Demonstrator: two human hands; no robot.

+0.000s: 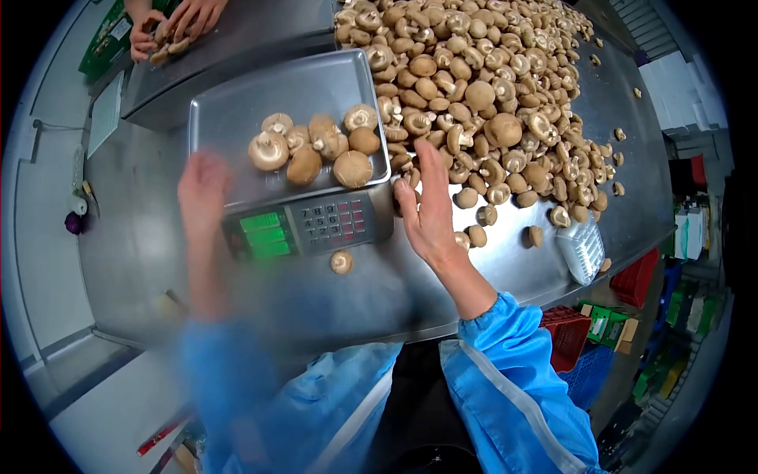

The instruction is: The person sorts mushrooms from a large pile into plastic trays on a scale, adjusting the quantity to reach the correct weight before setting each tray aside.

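Observation:
Several brown mushrooms [304, 166] lie in the metal tray [229, 103] of a digital scale [332, 221] with a lit green display. My left hand [204, 193] is at the tray's left edge, smeared by motion, so its fingers cannot be made out. At the tray's right side, my right hand [430, 209] has its fingers stretched out and the thumb apart, with nothing seen in it. It is beside a large heap of mushrooms [482, 95] on the steel table [379, 296]. One loose mushroom [341, 262] sits in front of the scale's keypad.
A clear plastic punnet [583, 251] lies at the right of the heap. Another person's hands [178, 28] hold mushrooms at the top left, close to a green crate [106, 39]. Red crates [564, 336] and a blue crate [591, 373] stand below the table's right edge.

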